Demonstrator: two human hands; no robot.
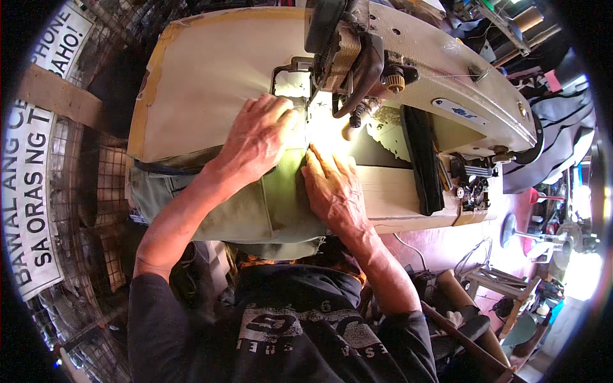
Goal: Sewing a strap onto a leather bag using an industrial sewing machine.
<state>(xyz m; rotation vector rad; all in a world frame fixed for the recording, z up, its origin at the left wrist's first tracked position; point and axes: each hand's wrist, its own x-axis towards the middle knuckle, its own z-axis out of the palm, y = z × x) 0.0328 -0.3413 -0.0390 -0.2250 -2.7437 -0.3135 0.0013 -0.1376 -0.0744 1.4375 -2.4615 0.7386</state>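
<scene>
One right hand (pixel 335 188) lies flat on green cloth (pixel 287 207), I can't tell if the left hand (pixel 258 134) pinches, and slipping under the sewing machine (pixel 440 70) could hurt.

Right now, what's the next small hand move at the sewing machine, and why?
Probably ease the green cloth slightly away from the wearer, slowly. The left hand and right hand flank a brightly lit spot below the head of the sewing machine, and much of the cloth lies on the wearer's side. Glare obscures the stitching point, so I'd favour a small move.
</scene>
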